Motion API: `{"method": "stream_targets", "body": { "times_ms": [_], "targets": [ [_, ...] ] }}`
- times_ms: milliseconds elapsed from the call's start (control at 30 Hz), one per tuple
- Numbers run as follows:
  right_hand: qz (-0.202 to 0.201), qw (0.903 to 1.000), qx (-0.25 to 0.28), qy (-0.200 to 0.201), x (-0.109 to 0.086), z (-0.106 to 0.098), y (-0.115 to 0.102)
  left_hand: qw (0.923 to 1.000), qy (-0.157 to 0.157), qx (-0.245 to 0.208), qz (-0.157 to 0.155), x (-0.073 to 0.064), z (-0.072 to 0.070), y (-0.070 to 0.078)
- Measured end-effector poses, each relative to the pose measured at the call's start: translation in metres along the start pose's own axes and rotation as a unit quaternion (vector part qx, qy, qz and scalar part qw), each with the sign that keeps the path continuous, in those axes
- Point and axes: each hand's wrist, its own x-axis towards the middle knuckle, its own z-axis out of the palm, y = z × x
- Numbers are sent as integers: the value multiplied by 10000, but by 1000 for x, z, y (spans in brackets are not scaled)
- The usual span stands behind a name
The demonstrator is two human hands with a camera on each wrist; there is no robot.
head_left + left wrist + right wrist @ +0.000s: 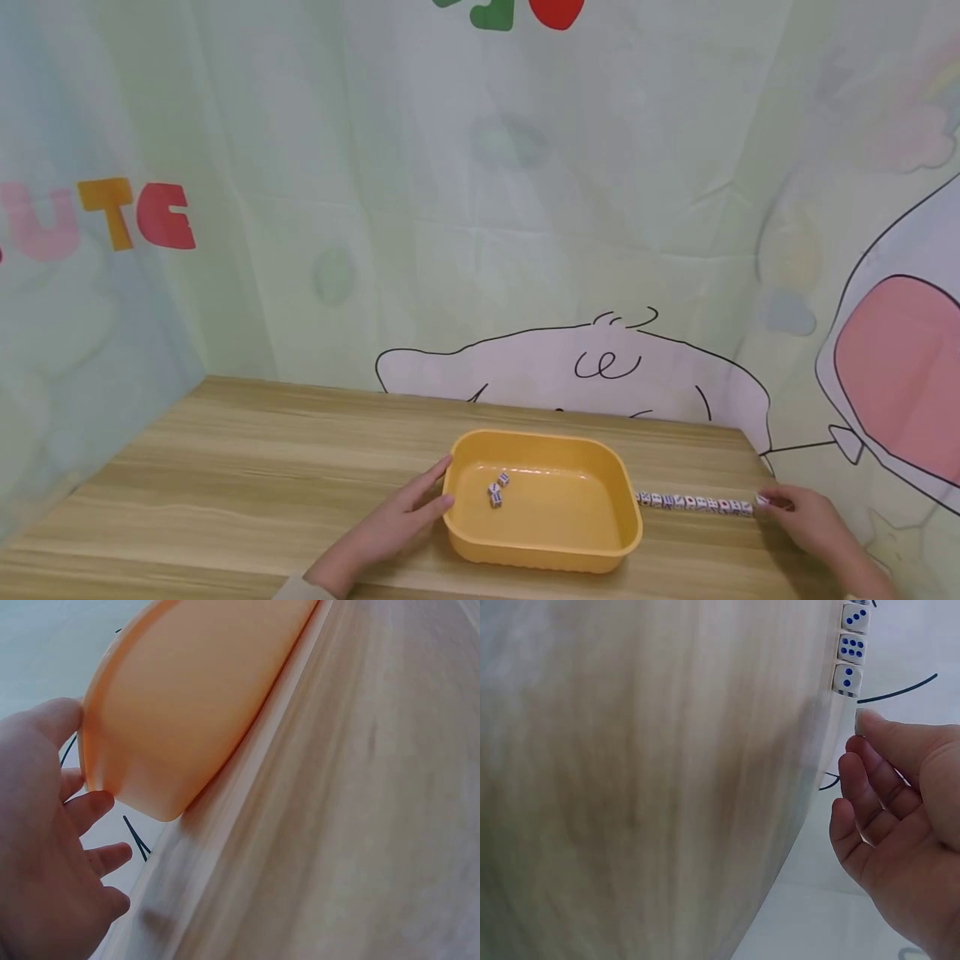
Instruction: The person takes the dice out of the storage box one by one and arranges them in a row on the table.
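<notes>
A yellow plastic basin [543, 560] sits on the wooden table, with several white dice inside, among them a die [496, 500] near its left side. My left hand [397, 518] rests its fingers and thumb against the basin's left end; in the left wrist view the hand [45, 817] touches the rim with its fingers loosely spread. To the basin's right runs a straight row of dice [701, 503]. At the row's right end my right hand [808, 518] pinches a die [762, 500], slightly apart from the row. The right wrist view hides this die behind the fingertips.
The wood-grain table [247, 483] reaches back to a printed cloth backdrop [510, 275] with cartoon drawings. More cloth hangs at the left and right sides. In the right wrist view, the row's end die [847, 679] shows two blue dots.
</notes>
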Motion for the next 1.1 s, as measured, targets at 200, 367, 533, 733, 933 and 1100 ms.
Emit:
{"method": "stream_targets", "body": {
  "times_ms": [200, 367, 533, 733, 933, 1100],
  "targets": [
    [-37, 9999, 5, -101, 0, 2, 0, 10000, -1, -3, 11, 0, 0, -1],
    [26, 9997, -65, -228, 0, 5, 1, 10000, -10, 2, -12, 0, 0, 0],
    [104, 9995, -81, -294, 1, 6, 0, 10000, 11, 38, 41, -1, 0, 0],
    [88, 9995, -46, -285, 4, 8, 1, 10000, 27, 30, -9, -1, 0, 1],
    [84, 9995, -64, -309, 5, 8, 3, 10000, 31, 19, -34, -1, 0, 1],
    [52, 9997, -68, -225, 2, 2, 0, 10000, -3, -7, -7, -2, 0, 2]
  ]
}}
